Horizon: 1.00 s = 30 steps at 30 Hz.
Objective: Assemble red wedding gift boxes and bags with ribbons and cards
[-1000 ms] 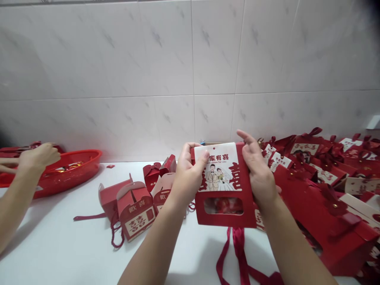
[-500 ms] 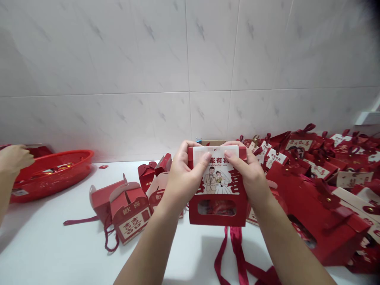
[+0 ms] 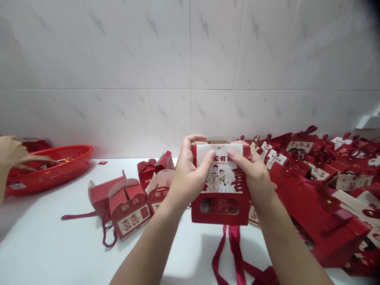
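The red gift box is held upright at centre, just over the white surface, its window contents blurred. Far left, a co-worker's hand, cut off at the edge, reaches over a red basket. The left hand and right hand grip the box's top, fingers closed, hiding part of its lettering.
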Available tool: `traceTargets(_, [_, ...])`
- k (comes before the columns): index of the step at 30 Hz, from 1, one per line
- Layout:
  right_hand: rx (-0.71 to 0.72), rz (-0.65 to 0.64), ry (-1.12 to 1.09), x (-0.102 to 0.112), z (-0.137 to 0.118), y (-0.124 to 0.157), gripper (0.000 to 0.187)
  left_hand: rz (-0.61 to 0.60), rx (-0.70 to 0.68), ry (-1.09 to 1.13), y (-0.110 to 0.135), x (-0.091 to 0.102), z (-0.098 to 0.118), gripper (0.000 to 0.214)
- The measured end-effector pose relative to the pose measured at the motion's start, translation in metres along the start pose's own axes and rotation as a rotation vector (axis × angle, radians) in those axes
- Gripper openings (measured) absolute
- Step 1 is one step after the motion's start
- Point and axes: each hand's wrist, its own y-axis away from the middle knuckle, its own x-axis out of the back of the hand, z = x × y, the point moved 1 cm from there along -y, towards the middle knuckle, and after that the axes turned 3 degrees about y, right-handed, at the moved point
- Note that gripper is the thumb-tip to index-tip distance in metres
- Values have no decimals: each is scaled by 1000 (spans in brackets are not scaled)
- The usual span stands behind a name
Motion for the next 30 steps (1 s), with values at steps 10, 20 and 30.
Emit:
traceTargets(10, [5,-33,8,0,-1,-2,24,33,-59,18,-3,1,-2,37])
traceTargets(20, [8,-49,-30,0,2,-3,23,10,39,52,-4,2,-3,20])
traceTargets(30, [12,-10,142,1,5,-4,28,49,29,-23,-8,4,-10,23])
